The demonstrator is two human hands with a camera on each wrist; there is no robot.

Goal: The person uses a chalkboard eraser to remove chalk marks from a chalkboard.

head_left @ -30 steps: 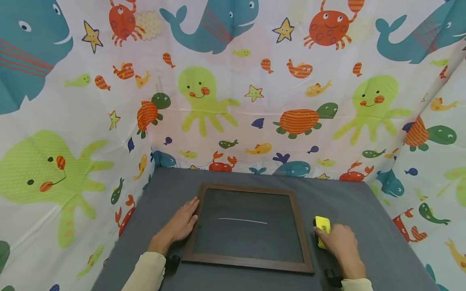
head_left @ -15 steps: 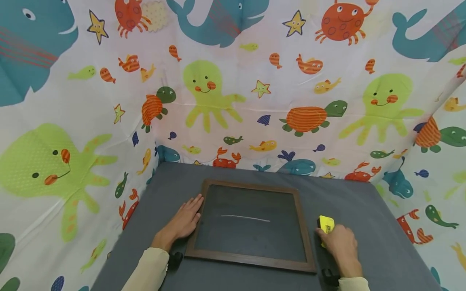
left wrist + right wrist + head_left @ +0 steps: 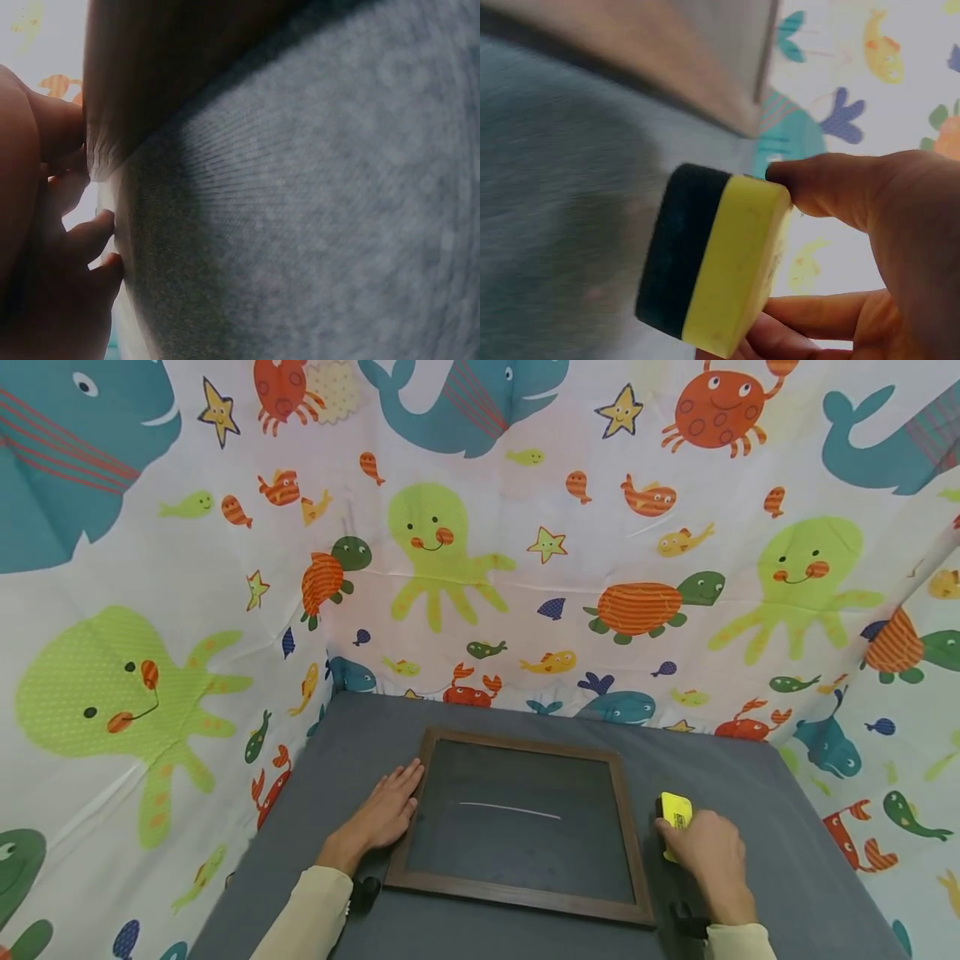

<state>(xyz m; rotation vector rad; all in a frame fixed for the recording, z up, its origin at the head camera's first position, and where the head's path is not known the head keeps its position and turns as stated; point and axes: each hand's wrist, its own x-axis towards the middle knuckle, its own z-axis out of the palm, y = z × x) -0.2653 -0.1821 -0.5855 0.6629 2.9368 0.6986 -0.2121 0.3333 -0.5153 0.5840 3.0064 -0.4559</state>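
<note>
My right hand (image 3: 708,860) grips a board eraser (image 3: 677,814) to the right of the chalkboard. In the right wrist view, the eraser (image 3: 712,259) has a yellow body and a black felt side facing the table, with thumb and fingers on the yellow part. The chalkboard (image 3: 517,860) lies on the table in a brown wooden frame and bears one thin white chalk line (image 3: 510,810). My left hand (image 3: 382,814) lies with extended fingers along the frame's left side, fingertips right at the wood. The left wrist view shows fingers (image 3: 94,236) beside the dark frame edge (image 3: 165,67).
A grey cloth (image 3: 375,718) covers the table. Curtains (image 3: 517,585) printed with sea animals rise at its back, left and right sides. Black wrist straps (image 3: 365,893) show below the cuffs.
The head view has shifted slightly. Over the last half second, the right hand and the eraser have risen a little relative to the chalkboard. The left hand stays at the frame.
</note>
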